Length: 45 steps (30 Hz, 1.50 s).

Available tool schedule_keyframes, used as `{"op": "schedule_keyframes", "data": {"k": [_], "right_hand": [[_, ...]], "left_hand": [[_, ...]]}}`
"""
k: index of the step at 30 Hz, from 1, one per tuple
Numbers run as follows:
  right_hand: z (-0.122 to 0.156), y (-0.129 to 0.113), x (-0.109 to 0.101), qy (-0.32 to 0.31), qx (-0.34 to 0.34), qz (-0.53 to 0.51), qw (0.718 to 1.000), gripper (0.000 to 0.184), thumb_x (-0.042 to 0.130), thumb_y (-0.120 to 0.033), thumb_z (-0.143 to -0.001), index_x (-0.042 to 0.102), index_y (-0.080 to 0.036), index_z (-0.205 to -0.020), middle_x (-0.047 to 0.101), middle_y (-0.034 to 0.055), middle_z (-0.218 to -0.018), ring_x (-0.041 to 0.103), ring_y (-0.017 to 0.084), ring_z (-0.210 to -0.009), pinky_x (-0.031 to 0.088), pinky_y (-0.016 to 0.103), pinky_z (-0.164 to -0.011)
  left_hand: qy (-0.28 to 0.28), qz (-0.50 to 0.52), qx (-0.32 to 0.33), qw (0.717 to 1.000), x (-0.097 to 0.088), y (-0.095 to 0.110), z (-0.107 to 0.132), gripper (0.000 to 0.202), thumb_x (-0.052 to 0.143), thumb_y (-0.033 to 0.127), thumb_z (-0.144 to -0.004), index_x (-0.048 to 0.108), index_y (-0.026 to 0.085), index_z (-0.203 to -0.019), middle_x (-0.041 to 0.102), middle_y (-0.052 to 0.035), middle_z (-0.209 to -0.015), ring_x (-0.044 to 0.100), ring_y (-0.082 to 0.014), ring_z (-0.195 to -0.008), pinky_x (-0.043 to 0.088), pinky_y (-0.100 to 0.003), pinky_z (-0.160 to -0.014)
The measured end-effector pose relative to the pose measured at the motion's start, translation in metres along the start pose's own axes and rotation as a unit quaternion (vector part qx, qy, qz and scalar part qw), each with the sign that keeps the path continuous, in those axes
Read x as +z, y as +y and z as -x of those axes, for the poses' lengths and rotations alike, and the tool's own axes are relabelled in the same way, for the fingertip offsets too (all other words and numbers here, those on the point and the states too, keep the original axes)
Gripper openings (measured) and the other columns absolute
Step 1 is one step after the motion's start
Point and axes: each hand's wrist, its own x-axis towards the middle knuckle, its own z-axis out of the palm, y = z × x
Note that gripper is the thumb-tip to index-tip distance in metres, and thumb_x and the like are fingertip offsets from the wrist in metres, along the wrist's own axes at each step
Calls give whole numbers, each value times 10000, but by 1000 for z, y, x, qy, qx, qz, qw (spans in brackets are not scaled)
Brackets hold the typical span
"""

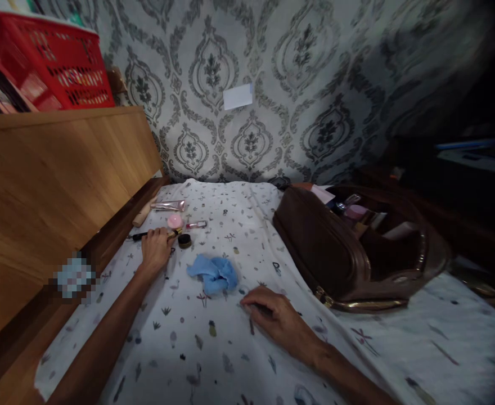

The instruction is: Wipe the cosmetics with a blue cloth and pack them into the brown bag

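Observation:
My left hand (155,247) reaches forward on the patterned white sheet (214,349), its fingers closed round a thin black-handled stick, likely a makeup brush (140,235). Beside it lie a pink round compact (174,220), a small dark jar (184,240), a small pink-capped tube (197,224) and a long pink tube (168,206). My right hand (275,318) rests nearer to me, fingers curled over a small dark thing I cannot make out. A crumpled blue cloth (214,273) lies between the hands.
An open brown leather bag (344,253) with cosmetics inside lies on the right. A wooden board (53,185) runs along the left, with a red plastic basket (49,62) on top. Patterned wallpaper (273,84) stands behind. The far right is dark.

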Motion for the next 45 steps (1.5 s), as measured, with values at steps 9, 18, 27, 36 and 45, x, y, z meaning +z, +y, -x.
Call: {"op": "schedule_keyframes", "data": {"k": [9, 18, 27, 36, 45], "right_hand": [[-28, -5, 0, 28, 132, -231, 963, 497, 658, -559, -852, 662, -178, -1170, 716, 64, -905, 681, 202, -807, 516, 324, -705], [-36, 11, 7, 118, 147, -397, 898, 447, 800, -539, -717, 700, -171, -949, 637, -18, -685, 559, 112, -584, 438, 265, -592], [-37, 23, 9, 207, 122, -294, 925, 416, 778, -549, -691, 674, -200, -893, 601, -35, -626, 535, 132, -548, 435, 277, -549], [-27, 11, 17, 186, 53, -209, 959, 195, 679, -391, -794, 654, -198, -806, 584, -24, -691, 520, 128, -641, 420, 253, -603], [-30, 11, 7, 169, 69, -361, 914, 497, 757, -639, -710, 630, -187, -873, 594, -40, -625, 546, 108, -535, 441, 249, -547]], "left_hand": [[36, 265, 128, 955, -28, 38, 46, 243, 465, 376, -965, 566, 199, -1097, 676, -76, -1052, 625, -237, -928, 480, -339, -824], [-94, 436, 251, 859, -24, 94, 77, 280, 547, 396, -946, 580, 222, -1163, 687, -69, -1119, 630, -228, -1021, 484, -345, -887], [-42, 195, 293, 935, 0, 79, 78, 273, 483, 403, -981, 697, 246, -1046, 678, -84, -1046, 601, -261, -992, 491, -405, -877], [58, 386, 299, 871, 2, 97, 90, 302, 453, 428, -969, 645, 268, -1139, 706, -83, -1094, 664, -263, -1025, 548, -396, -923], [-22, 415, 287, 863, 7, 100, 86, 317, 483, 485, -947, 623, 261, -1122, 731, -48, -966, 702, -236, -850, 582, -345, -797]]}}
